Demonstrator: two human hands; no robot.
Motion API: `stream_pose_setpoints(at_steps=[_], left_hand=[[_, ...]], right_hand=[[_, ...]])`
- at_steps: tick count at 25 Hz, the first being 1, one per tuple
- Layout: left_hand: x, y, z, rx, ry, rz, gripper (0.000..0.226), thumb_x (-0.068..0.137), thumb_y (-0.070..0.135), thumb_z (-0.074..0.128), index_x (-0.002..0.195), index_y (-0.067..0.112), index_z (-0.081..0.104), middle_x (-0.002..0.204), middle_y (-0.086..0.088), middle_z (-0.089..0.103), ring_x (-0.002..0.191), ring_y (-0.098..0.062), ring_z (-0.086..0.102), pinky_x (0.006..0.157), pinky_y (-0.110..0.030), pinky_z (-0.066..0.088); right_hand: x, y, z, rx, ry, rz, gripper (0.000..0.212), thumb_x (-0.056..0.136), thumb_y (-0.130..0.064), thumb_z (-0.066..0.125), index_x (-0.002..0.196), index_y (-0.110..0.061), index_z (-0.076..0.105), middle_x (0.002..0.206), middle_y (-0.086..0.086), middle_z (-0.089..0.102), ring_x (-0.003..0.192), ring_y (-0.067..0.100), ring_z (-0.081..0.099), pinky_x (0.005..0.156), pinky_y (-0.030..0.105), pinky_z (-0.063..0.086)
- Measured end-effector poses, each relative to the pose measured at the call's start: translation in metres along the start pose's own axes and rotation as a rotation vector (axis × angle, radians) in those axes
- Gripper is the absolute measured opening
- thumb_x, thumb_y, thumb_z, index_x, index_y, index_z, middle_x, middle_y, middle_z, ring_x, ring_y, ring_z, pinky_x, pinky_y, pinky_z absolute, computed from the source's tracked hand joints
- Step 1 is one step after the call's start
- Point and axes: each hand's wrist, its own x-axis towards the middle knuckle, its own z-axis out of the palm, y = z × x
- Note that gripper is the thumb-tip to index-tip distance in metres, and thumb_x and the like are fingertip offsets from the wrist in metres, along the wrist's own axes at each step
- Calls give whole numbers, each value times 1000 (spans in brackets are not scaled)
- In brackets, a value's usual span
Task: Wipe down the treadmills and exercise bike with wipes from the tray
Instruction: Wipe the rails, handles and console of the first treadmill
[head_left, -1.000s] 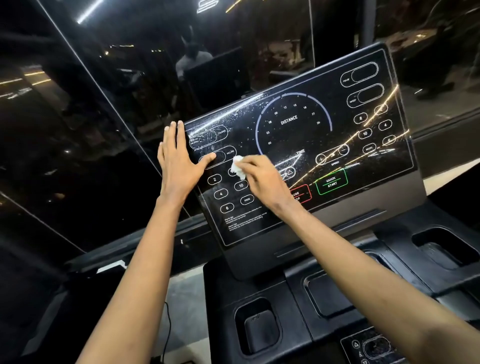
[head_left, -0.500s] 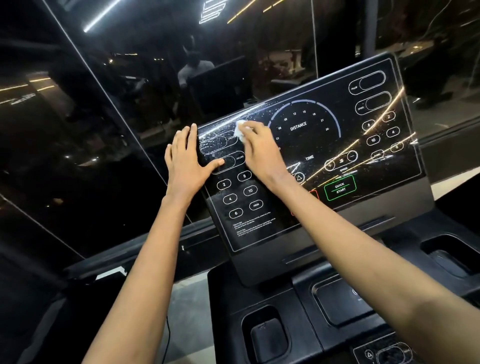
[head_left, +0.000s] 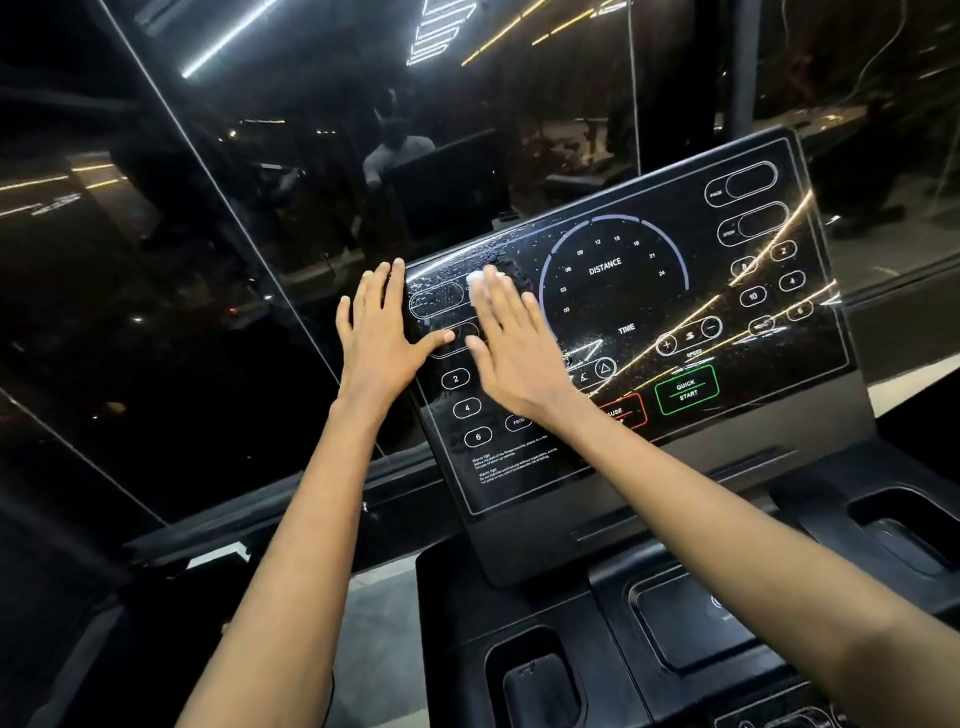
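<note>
- The treadmill console (head_left: 639, 457) stands in front of me, its glossy face leaning back. Its long axis runs left to right and climbs toward the right in my view.
- My right hand (head_left: 514, 358) lies flat on the upper left part of that face, fingers straight and pointing up the panel, pressing the white wipe (head_left: 482, 279) against it.
- Only a small bunch of the wipe shows past my fingertips, just left of the DISTANCE dial (head_left: 605, 267) and just below the console's top edge.
- My left hand (head_left: 378, 343) is released and spread flat over the console's left edge, fingers pointing up beyond it, thumb lying on the panel near my right thumb.
- Right of the wipe the panel runs wide and uncovered: the dial, the speed keys, the QUICK START button (head_left: 687, 389).
- Below my hands sit the number keys (head_left: 466, 408) and small white text, then the bottom edge.
- Dark window glass (head_left: 208, 312) stands beyond the left and top edges.
- A cup well (head_left: 537, 680) sits in the tray below.
</note>
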Motion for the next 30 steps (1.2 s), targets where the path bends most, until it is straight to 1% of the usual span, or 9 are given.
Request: stream_pose_setpoints(at_steps=[4,10,14,18,21,24,27,29,30], left_hand=[[1,4,-1,-1,-7,-19,107,82,64,70,161,21,13,168,-2,14,155,-18,3,123,-45,-4],[13,11,-4,-41,-85,74,106,84,44,78,161,15,11,169,-3,9,155,-18,-1,122,-35,-8],[14,11,-5,-3,-98,71,107,83,45,78,161,17,11,169,-2,11,155,-18,1,124,-39,-5],[19,21,-5,22,-134,92,108,83,44,78,161,15,9,169,-3,8,155,-19,0,124,-38,-6],[25,35,2,-21,-161,140,109,84,43,78,161,14,6,169,-3,3,155,-19,-3,124,-36,-7],[29,48,9,-50,-154,147,109,86,43,76,162,14,4,169,-3,-1,155,-17,-7,124,-34,-9],[29,56,15,-69,-151,163,105,88,42,74,162,15,3,169,-2,-2,155,-16,-8,125,-35,-8],[27,58,17,-74,-136,163,104,89,42,73,162,15,3,169,-1,-3,155,-16,-9,125,-35,-8],[27,59,18,-80,-128,161,104,89,42,72,162,15,3,169,-2,-3,155,-16,-9,124,-34,-8]], right_hand=[[-25,37,-8,20,79,319,67,107,-40,25,160,-12,-5,168,9,-10,155,21,-10,126,49,3],[26,10,-10,8,17,5,69,106,-45,25,160,-13,-2,168,7,-7,155,19,-9,125,49,2],[46,11,-17,32,78,178,68,106,-45,25,160,-14,-2,168,7,-6,155,19,-6,125,51,0],[-9,11,-1,22,68,185,69,107,-45,24,160,-14,-7,168,5,-11,154,17,-12,125,51,-2],[-52,19,3,49,61,346,65,108,-41,21,160,-16,-7,168,3,-13,154,18,-12,124,52,-2],[-89,16,13,20,-24,212,59,109,-34,20,160,-23,-8,168,-3,-13,154,15,-11,125,53,2],[-116,43,9,42,67,217,55,107,-22,34,160,-27,18,168,-2,12,154,17,12,121,45,16],[-130,67,6,164,212,280,50,102,-11,50,151,-23,45,147,3,46,129,27,46,105,40,39],[-136,75,6,253,256,290,45,101,-6,54,144,-20,54,130,0,52,110,26,53,92,40,49]])
